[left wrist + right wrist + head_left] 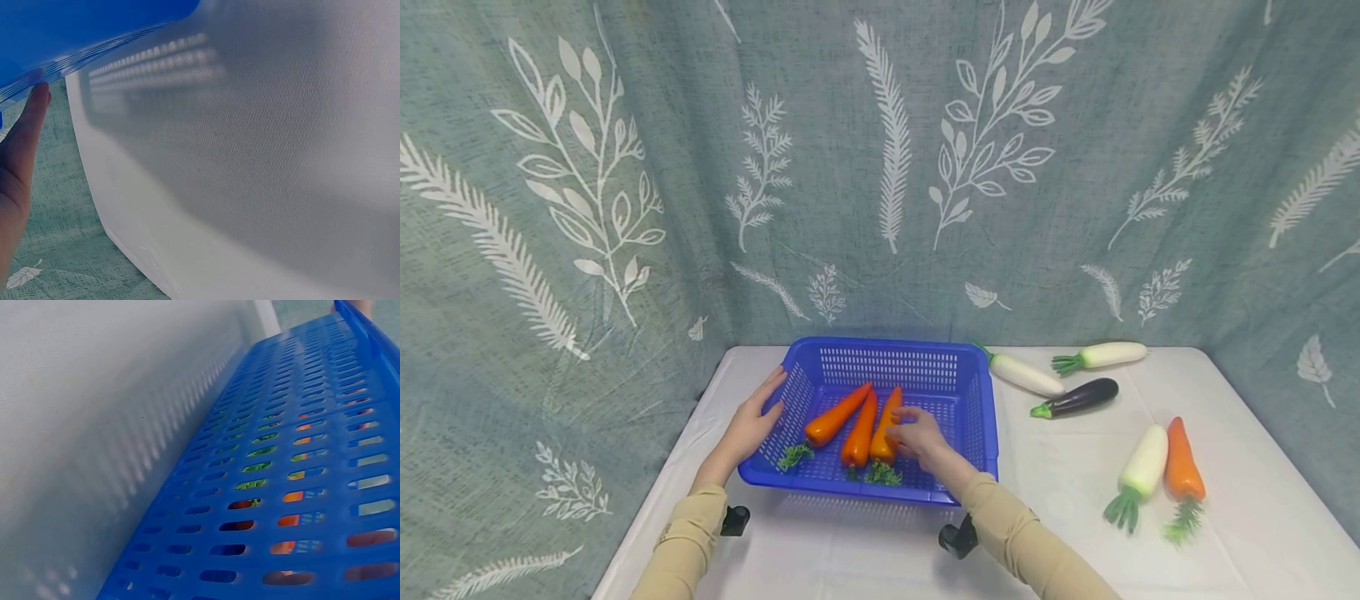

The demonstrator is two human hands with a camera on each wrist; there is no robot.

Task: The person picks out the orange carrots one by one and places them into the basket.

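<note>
"What's in hand?"
"The right hand (pixel 921 435) is at the rightmost carrot (pixel 881 448) of three in the blue basket (pixel 987 417). I judge it's placing or taking that one; I can't tell whether its grip pinches or merely touches."
"And the left hand (pixel 756 425)?"
"Straight fingers against the basket's side, holding nothing; probably steadying it."
"What does the next move call for?"
"A light pinch or clean release, I'd say, without dragging the neighbour."
"Materials?"
"Glossy, tapering carrots with frilly green tops; slotted plastic walls; a shiny dark eggplant (pixel 1081 397) and smooth white radishes (pixel 1026 374) on the white worktop (pixel 1060 471)."
</note>
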